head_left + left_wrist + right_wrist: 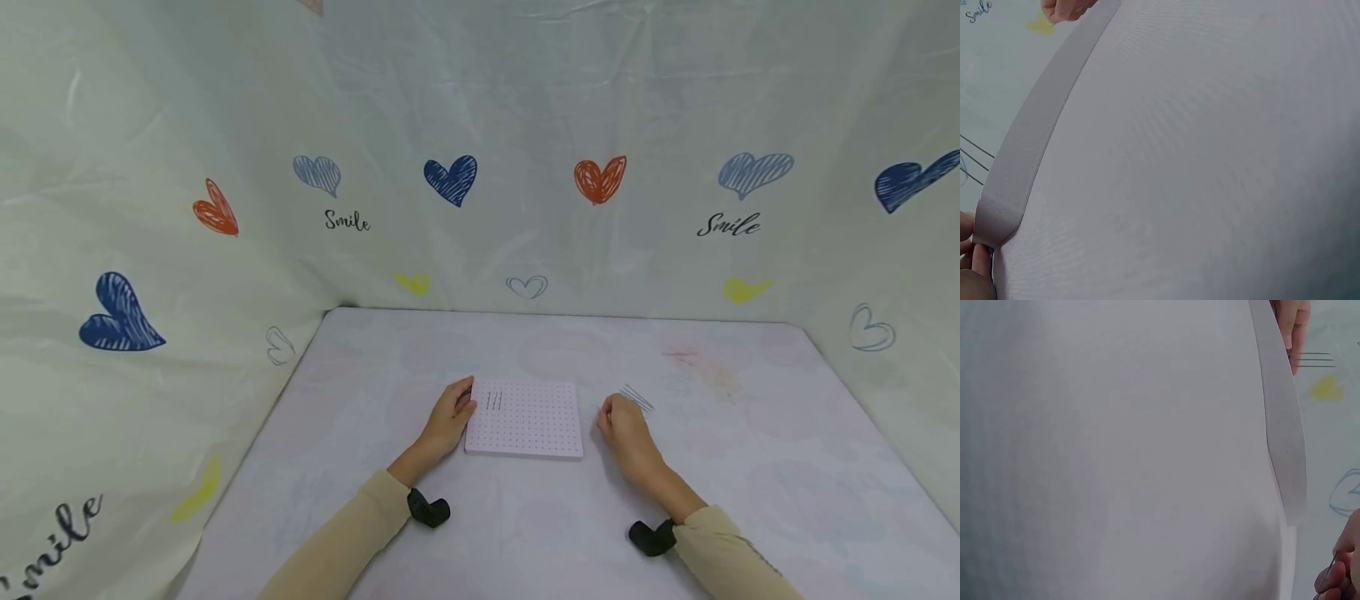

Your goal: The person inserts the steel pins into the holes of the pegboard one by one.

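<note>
On the perforated board (536, 429), set on the table (525, 525), stand three pins (494, 401); the left hand (446, 418) grips its left edge. The right wrist view resolves a further pin (1332, 561), indistinct from the head, pinched by the right hand (628, 433).

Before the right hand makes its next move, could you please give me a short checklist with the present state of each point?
1. Left hand grips the perforated board at its left edge: ok.
2. Three standing pins remain in the board, side by side: ok.
3. Right hand pinches a thin pin: ok.
4. Free holes are available: ok, many.
5. Right hand is over the board: not ok, it is beside it.
6. Pinched pin's lower tip is undamaged: cannot tell.
</note>
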`<state>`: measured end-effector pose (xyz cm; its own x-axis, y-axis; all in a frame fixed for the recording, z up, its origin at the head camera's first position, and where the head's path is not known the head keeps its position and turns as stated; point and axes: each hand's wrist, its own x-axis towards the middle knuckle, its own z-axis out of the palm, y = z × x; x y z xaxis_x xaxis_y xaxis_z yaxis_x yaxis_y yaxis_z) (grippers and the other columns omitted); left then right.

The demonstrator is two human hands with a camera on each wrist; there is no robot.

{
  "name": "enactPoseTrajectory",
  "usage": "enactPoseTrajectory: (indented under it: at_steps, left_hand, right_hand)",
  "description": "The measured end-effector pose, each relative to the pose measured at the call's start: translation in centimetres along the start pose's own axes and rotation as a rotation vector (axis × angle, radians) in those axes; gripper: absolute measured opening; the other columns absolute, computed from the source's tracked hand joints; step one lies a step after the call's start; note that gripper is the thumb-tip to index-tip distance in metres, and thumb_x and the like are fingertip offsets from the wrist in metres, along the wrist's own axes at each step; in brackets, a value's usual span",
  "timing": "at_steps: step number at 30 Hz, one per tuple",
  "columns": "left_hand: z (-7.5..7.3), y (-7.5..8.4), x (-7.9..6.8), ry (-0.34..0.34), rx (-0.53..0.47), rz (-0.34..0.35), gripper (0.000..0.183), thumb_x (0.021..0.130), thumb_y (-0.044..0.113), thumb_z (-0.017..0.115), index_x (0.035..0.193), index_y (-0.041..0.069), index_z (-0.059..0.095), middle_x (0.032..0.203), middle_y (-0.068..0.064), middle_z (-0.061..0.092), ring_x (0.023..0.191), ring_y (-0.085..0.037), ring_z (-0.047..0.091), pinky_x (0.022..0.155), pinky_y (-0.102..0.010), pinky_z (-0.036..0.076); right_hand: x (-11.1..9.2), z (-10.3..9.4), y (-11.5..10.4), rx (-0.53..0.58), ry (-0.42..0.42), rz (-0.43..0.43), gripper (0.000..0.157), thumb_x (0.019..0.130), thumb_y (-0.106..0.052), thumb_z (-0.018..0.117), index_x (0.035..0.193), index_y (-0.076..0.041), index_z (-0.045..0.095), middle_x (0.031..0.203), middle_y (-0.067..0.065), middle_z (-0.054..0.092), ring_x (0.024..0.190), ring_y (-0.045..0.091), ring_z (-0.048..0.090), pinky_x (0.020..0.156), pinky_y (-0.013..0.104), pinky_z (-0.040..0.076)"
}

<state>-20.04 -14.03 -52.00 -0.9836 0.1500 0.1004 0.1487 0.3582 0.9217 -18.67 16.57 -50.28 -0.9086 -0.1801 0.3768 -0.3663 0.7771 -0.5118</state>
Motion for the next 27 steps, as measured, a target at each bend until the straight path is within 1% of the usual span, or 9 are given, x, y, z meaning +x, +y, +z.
enactPoseTrajectory:
  at_steps: [5, 8, 11, 13, 16, 18, 22, 25, 27]
  left_hand:
    - [-0.1, 0.0, -0.1, -0.004, 0.005, -0.001, 0.048, 0.103, 0.0, 0.048, 0.149, -0.009, 0.034, 0.148, -0.027, 0.038, 0.138, -0.038, 0.04, 0.114, -0.043, 0.037]
    - [-0.1, 0.1, -0.1, -0.005, 0.006, 0.0, 0.048, 0.103, 0.0, 0.048, 0.148, -0.01, 0.034, 0.147, -0.027, 0.038, 0.138, -0.038, 0.04, 0.114, -0.042, 0.037]
    - [-0.1, 0.1, 0.0, -0.004, 0.014, 0.012, 0.048, 0.103, -0.001, 0.048, 0.148, -0.011, 0.034, 0.147, -0.028, 0.039, 0.137, -0.038, 0.041, 0.114, -0.043, 0.037]
    - [-0.1, 0.1, 0.0, -0.004, 0.019, 0.015, 0.048, 0.103, -0.001, 0.048, 0.148, -0.011, 0.034, 0.147, -0.028, 0.039, 0.137, -0.038, 0.041, 0.114, -0.043, 0.037]
    - [0.0, 0.1, 0.1, -0.004, 0.016, 0.012, 0.048, 0.103, -0.001, 0.047, 0.148, -0.01, 0.034, 0.147, -0.027, 0.039, 0.137, -0.037, 0.041, 0.114, -0.043, 0.037]
    - [0.0, 0.1, 0.2, -0.003, 0.015, 0.009, 0.048, 0.103, -0.001, 0.047, 0.148, -0.01, 0.034, 0.148, -0.026, 0.038, 0.138, -0.037, 0.04, 0.114, -0.043, 0.037]
    - [0.0, 0.1, 0.2, 0.003, 0.023, 0.006, 0.047, 0.103, -0.001, 0.047, 0.148, -0.009, 0.034, 0.148, -0.026, 0.038, 0.138, -0.037, 0.04, 0.114, -0.043, 0.036]
    - [0.0, 0.2, 0.1, 0.005, 0.026, 0.007, 0.047, 0.103, -0.001, 0.047, 0.148, -0.01, 0.034, 0.147, -0.027, 0.039, 0.138, -0.037, 0.041, 0.114, -0.043, 0.037]
    - [0.0, 0.3, 0.0, 0.003, 0.017, 0.003, 0.048, 0.103, -0.002, 0.047, 0.148, -0.01, 0.034, 0.147, -0.027, 0.038, 0.138, -0.038, 0.04, 0.114, -0.044, 0.037]
  right_hand:
    - [0.5, -0.6, 0.0, 0.076, -0.053, 0.007, 0.011, 0.089, 0.012, 0.054, 0.085, 0.002, 0.051, 0.076, 0.006, 0.047, 0.072, 0.019, 0.046, 0.056, 0.027, 0.042]
    - [0.9, -0.9, -0.2, 0.074, -0.082, -0.013, 0.01, 0.091, 0.009, 0.056, 0.086, 0.001, 0.052, 0.076, 0.005, 0.048, 0.073, 0.018, 0.046, 0.056, 0.026, 0.043]
    - [1.2, -1.3, -0.5, 0.059, -0.066, -0.081, 0.01, 0.09, 0.008, 0.059, 0.087, 0.001, 0.054, 0.076, 0.004, 0.049, 0.073, 0.017, 0.046, 0.057, 0.027, 0.044]
    - [1.4, -1.5, -0.7, 0.059, -0.036, -0.144, 0.013, 0.088, 0.009, 0.063, 0.087, -0.001, 0.055, 0.078, 0.003, 0.05, 0.074, 0.018, 0.047, 0.058, 0.027, 0.045]
    - [1.7, -1.8, -1.0, 0.086, 0.011, -0.236, 0.019, 0.085, 0.01, 0.067, 0.086, -0.004, 0.056, 0.079, 0.002, 0.051, 0.075, 0.02, 0.049, 0.059, 0.027, 0.044]
    - [2.0, -1.9, -1.3, 0.113, 0.026, -0.279, 0.02, 0.084, 0.01, 0.069, 0.086, -0.006, 0.057, 0.08, 0.002, 0.051, 0.075, 0.021, 0.049, 0.06, 0.027, 0.044]
    - [2.5, -1.8, -1.9, 0.209, 0.032, -0.302, 0.013, 0.087, 0.006, 0.068, 0.088, -0.004, 0.06, 0.079, 0.0, 0.05, 0.074, 0.019, 0.048, 0.058, 0.031, 0.044]
    - [2.8, -1.3, -2.3, 0.289, 0.036, -0.28, 0.012, 0.088, 0.006, 0.068, 0.089, -0.003, 0.061, 0.079, -0.002, 0.049, 0.074, 0.018, 0.047, 0.057, 0.029, 0.043]
    - [3.0, -0.9, -2.8, 0.335, 0.041, -0.258, 0.014, 0.087, 0.008, 0.069, 0.09, -0.003, 0.061, 0.079, -0.002, 0.049, 0.074, 0.018, 0.046, 0.057, 0.025, 0.04]
